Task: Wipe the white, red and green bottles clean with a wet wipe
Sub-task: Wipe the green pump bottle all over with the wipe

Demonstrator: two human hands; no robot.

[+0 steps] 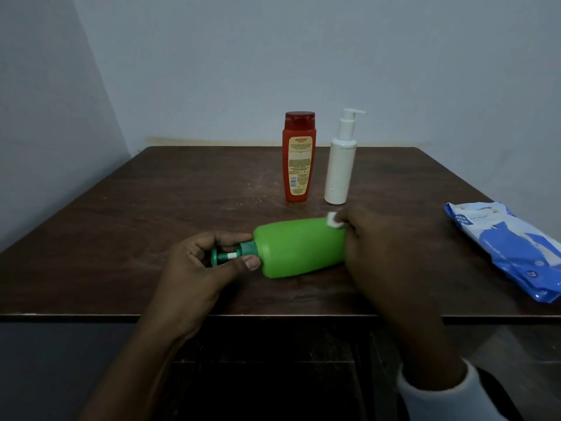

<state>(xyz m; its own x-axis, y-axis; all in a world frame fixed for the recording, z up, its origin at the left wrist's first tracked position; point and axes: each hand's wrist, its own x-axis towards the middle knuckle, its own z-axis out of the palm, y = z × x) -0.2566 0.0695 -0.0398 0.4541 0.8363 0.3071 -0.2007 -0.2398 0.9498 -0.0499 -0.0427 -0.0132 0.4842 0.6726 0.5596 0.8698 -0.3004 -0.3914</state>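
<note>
A green bottle (299,247) lies on its side over the dark wooden table (151,208), pump end pointing left. My left hand (202,268) grips its teal pump neck between fingers and thumb. My right hand (385,247) covers the bottle's base end and holds a small white wet wipe (334,220) against it; only a corner of the wipe shows. Behind them a red bottle (298,159) and a white pump bottle (340,165) stand upright side by side.
A blue and white pack of wet wipes (510,247) lies flat at the table's right edge. Pale walls close in behind and to the left. The table's front edge runs just below my hands.
</note>
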